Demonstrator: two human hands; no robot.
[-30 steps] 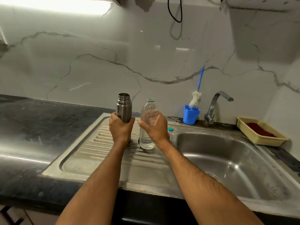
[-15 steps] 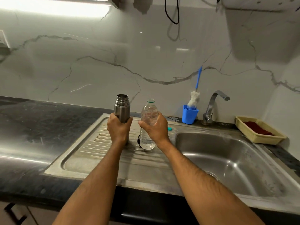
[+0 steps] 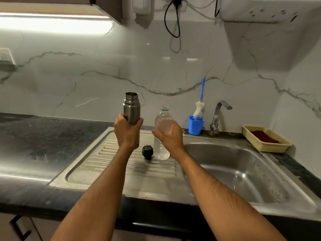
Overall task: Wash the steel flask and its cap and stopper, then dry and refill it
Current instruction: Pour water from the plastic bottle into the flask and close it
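Observation:
My left hand point(image 3: 127, 132) grips the lower body of the steel flask point(image 3: 131, 108), which is upright with its mouth open, held above the ribbed draining board point(image 3: 111, 164). My right hand point(image 3: 169, 134) grips a clear plastic water bottle point(image 3: 163, 122) with no cap on it; the bottle is upright, its base at or just above the board. A black stopper point(image 3: 147, 151) lies on the board between the flask and the bottle. The flask's cap is not visible.
The steel sink basin point(image 3: 243, 171) is to the right, with a tap point(image 3: 217, 117) behind it. A blue cup point(image 3: 196, 125) holds a bottle brush point(image 3: 199, 108). A yellow tray point(image 3: 265, 142) with a red cloth sits at far right. Dark counter point(image 3: 43, 145) extends left.
My left hand has lifted the flask a little off the draining board. The black stopper has come into plain view between the flask and the bottle. My right hand keeps its grip on the bottle.

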